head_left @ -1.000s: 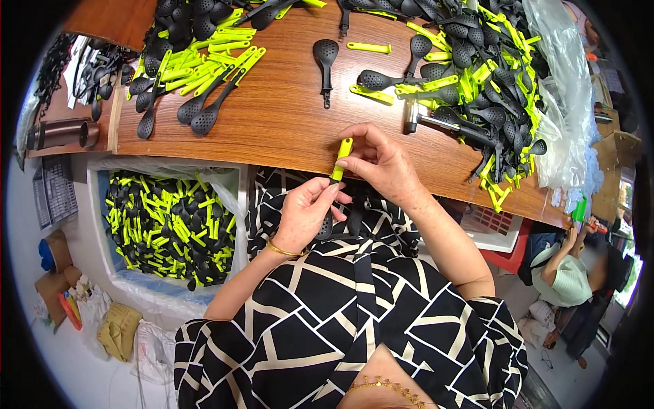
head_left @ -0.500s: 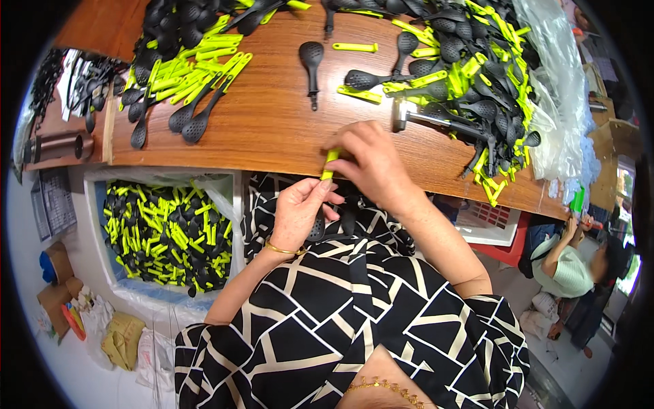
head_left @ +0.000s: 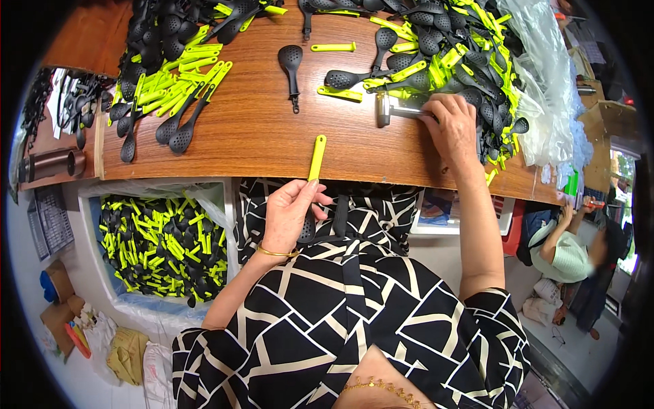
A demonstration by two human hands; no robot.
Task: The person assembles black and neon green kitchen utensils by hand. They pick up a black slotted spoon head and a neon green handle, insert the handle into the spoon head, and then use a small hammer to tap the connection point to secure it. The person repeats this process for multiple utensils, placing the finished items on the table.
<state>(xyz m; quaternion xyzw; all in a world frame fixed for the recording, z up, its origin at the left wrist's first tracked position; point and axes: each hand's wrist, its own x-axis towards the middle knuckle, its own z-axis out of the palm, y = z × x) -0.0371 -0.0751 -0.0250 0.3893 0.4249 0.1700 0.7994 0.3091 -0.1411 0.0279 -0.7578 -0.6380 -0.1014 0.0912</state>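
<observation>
Near the table's front edge, my left hand pinches a perforated spoon. Its lime-green handle points up over the wood, and its black head hangs below my fingers, partly hidden. My right hand is wrapped round the grip of a hammer lying at the right. The hammer's silver head points left, and my fingers cover most of its grip. Nearby lie a loose black spoon, a loose green handle piece and another green piece.
A heap of black spoons and green handles covers the table's right, beside clear plastic sheeting. Handled spoons lie at the left. A lined bin full of spoons stands below. Another person works at far right.
My right hand has left the spoon handle beside my left hand and moved right onto the hammer. The green handle, covered before, now shows at full length. The view has shifted slightly.
</observation>
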